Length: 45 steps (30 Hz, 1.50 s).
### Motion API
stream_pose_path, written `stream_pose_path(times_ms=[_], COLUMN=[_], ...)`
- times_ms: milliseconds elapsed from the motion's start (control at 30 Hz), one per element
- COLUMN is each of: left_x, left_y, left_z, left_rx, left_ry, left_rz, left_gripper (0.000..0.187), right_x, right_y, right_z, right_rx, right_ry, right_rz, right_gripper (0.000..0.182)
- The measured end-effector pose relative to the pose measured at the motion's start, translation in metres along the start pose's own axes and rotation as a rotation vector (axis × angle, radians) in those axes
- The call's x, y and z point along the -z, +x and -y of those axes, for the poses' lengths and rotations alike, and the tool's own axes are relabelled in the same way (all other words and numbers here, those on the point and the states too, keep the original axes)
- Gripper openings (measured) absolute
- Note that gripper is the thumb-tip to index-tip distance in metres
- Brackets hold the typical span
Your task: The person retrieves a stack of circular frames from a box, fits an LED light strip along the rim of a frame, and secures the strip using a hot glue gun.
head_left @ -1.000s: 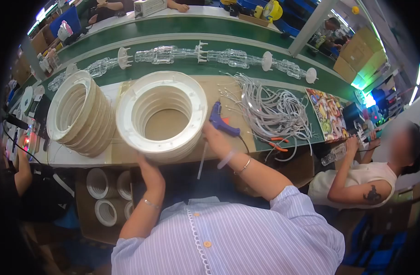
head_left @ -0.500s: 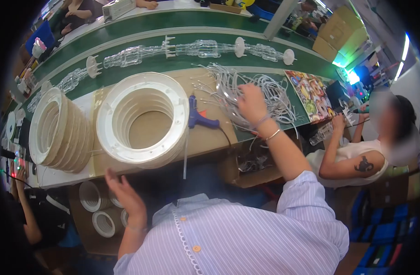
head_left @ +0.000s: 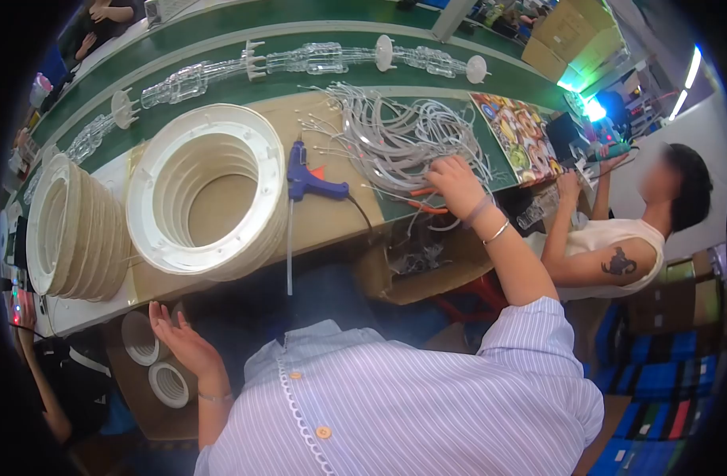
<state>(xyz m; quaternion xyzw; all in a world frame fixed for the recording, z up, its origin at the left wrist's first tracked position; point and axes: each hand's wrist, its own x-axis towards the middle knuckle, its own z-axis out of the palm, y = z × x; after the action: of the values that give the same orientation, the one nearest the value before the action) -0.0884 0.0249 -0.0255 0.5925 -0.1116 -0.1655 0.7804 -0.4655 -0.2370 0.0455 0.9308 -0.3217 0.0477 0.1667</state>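
1. Head view: your right hand [head_left: 456, 184] reaches out at two o'clock, palm down on the white wire pile [head_left: 403, 139]; whether it grips anything cannot be told.
2. The wires' long axes fan toward eleven o'clock.
3. Your left hand [head_left: 175, 337] hangs open and empty at eight o'clock, below the table edge [head_left: 101, 305].
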Motion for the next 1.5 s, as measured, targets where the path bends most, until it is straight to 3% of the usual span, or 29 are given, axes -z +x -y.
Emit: stream_pose_path(times_ms=[33, 200, 333, 633, 767, 833, 967, 1033, 1100, 1167, 1233, 1300, 1333, 1400, 1433, 1500], left_x=[0.001, 0.0, 0.004, 0.005, 0.008, 0.007, 0.011, 0.015, 0.015, 0.016, 0.016, 0.014, 0.013, 0.014, 0.015, 0.013], left_y=[0.001, -0.002, -0.003, -0.003, -0.002, -0.002, -0.001, 0.001, 0.001, 0.002, 0.003, 0.003, 0.003, 0.003, 0.003, 0.001], left_z=[0.001, 0.001, 0.009, 0.01, 0.015, 0.015, 0.016, 0.017, 0.018, 0.019, 0.02, 0.02, 0.021, 0.023, 0.023, 0.021], left_rx=[-0.013, 0.005, 0.009, 0.005, 0.007, 0.016, 0.012, 0.015, 0.013, 0.008, 0.005, 0.014, 0.022, 0.028, 0.031, 0.04], left_ry=[0.032, 0.041, 0.068, 0.066, 0.066, 0.063, 0.041, 0.067, 0.072, 0.079, 0.085, 0.08, 0.076, 0.065, 0.057, 0.048], left_rz=[0.019, 0.01, 0.033, 0.028, 0.048, 0.063, 0.049, 0.047, 0.054, 0.064, 0.085, 0.09, 0.094, 0.091, 0.089, 0.084], left_gripper=[0.038, 0.038, 0.037, 0.036, 0.036, 0.036, 0.035, 0.034, 0.034, 0.034, 0.034, 0.034, 0.034, 0.034, 0.033, 0.033], right_x=[0.001, 0.005, -0.022, 0.009, 0.006, 0.003, -0.005, 0.01, 0.008, 0.004, 0.016, 0.018, 0.017, 0.016, 0.018, 0.024], right_y=[-0.002, -0.022, -0.029, -0.024, -0.024, -0.025, -0.036, -0.043, -0.059, -0.075, -0.083, -0.093, -0.096, -0.099, -0.095, -0.082], right_z=[0.0, 0.024, 0.022, -0.034, -0.051, -0.063, -0.085, -0.091, -0.103, -0.113, -0.113, -0.117, -0.117, -0.113, -0.111, -0.108], right_rx=[0.06, -0.036, -0.095, -0.068, -0.101, -0.241, -0.29, -0.523, -0.525, -0.597, -0.63, -0.871, -0.871, -1.094, -1.092, -1.224], right_ry=[-0.037, 0.177, 0.078, 0.186, 0.51, 0.636, 0.75, 0.774, 0.835, 0.988, 0.961, 1.077, 1.074, 1.232, 1.232, 1.298], right_rz=[-0.1, -0.079, -0.173, -0.02, 0.027, 0.14, 0.094, 0.292, 0.3, 0.165, 0.204, 0.297, 0.296, 0.037, 0.035, -0.298], right_gripper=[0.013, 0.02, 0.017, 0.016, 0.008, 0.01, 0.015, 0.017, 0.017, 0.018, 0.019, 0.022, 0.022, 0.027, 0.027, 0.032])
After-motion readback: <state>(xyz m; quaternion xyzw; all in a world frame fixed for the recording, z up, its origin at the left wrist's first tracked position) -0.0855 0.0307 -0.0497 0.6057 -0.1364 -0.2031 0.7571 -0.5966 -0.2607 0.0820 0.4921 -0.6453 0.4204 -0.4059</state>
